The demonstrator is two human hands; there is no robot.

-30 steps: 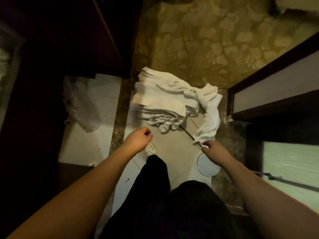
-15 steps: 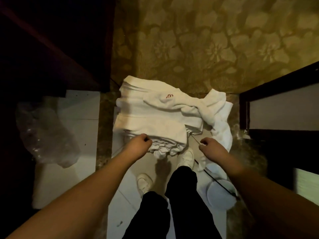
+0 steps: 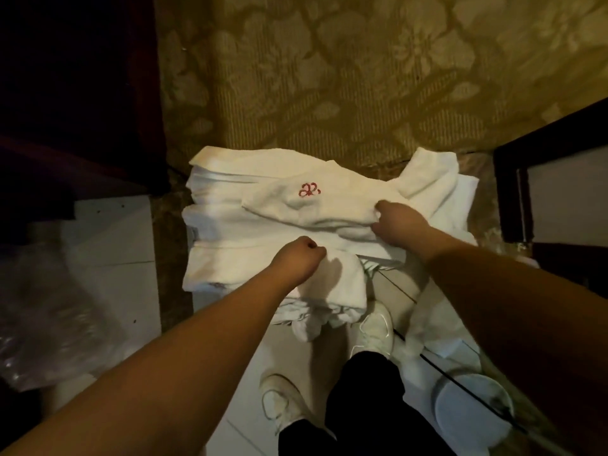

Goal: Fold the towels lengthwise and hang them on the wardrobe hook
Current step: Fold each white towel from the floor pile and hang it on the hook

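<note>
A pile of white towels [image 3: 250,245] lies on the floor where the tiles meet the carpet. The top towel [image 3: 329,205] bears a red embroidered mark [image 3: 310,189]. My right hand [image 3: 398,225] grips the right part of that top towel, fingers curled into the cloth. My left hand [image 3: 296,258] hovers over the near part of the pile as a loose fist with nothing visibly in it. No wardrobe hook is in view.
A dark wardrobe [image 3: 75,93] stands at the left and a dark door frame [image 3: 513,192] at the right. A clear plastic bag [image 3: 42,317] lies on the tiles at left. My white shoes [image 3: 375,327], a thin black cable [image 3: 404,294] and a white round disc [image 3: 470,409] lie nearby.
I have stepped closer, so the pile is larger in view. My right hand moved forward onto the top towel and took hold of it. My left hand came over the pile's near part.
</note>
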